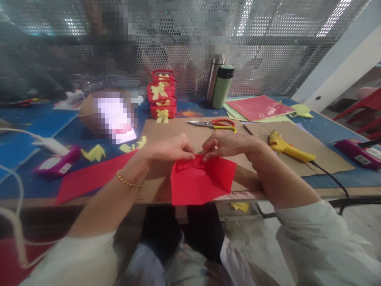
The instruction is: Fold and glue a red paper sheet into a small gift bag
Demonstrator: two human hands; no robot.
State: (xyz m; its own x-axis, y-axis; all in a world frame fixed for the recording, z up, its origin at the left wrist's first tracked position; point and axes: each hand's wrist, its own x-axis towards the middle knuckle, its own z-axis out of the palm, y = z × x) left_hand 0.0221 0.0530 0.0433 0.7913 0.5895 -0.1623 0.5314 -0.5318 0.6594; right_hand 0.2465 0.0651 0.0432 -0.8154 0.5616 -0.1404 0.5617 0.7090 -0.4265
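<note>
A creased sheet of red paper (202, 182) hangs over the front part of a cardboard mat (157, 174). My left hand (174, 147) pinches its top edge near the middle, thumb in front. Just to the right, my right hand (222, 143) grips the same edge between thumb and fingers. Along that edge a narrow strip looks folded over. Behind my hands lie scissors (216, 125) with red and yellow handles. A long red paper strip (95, 174) rests on the table, partly behind my left forearm.
Small red paper boxes with yellow bows (163, 107) are stacked at the back. A green flask (223, 87) stands beside a steel one. A yellow glue gun (290, 149) with a cord lies right. A lit phone (116, 119) leans left, near a purple power socket (58, 161).
</note>
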